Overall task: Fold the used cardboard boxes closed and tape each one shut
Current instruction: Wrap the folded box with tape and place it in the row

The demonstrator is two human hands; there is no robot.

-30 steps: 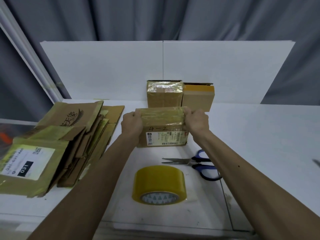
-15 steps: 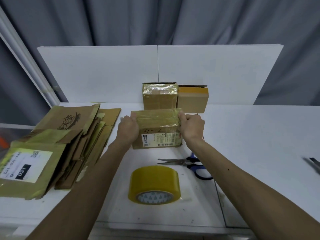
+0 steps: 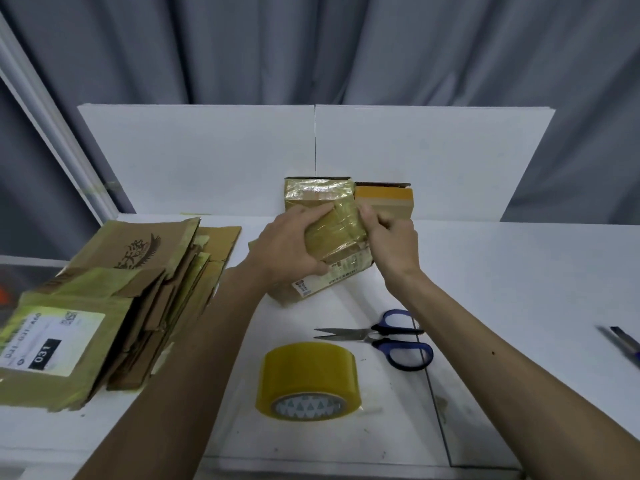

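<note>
I'm seeing a white surface [image 3: 519,271], grey curtain [image 3: 311,46] behind white boards [image 3: 207,161], label [image 3: 45,351] reading 031 on flattened cardboard [image 3: 138,271] at left, left hand [image 3: 287,251] and right hand [image 3: 391,244] curled round the tilted taped box [image 3: 336,233], far centre.

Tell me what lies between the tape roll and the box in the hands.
The scissors lie there, blades pointing left, close behind the tape roll. Bare table separates them from the box. Seen in the head view.
</note>
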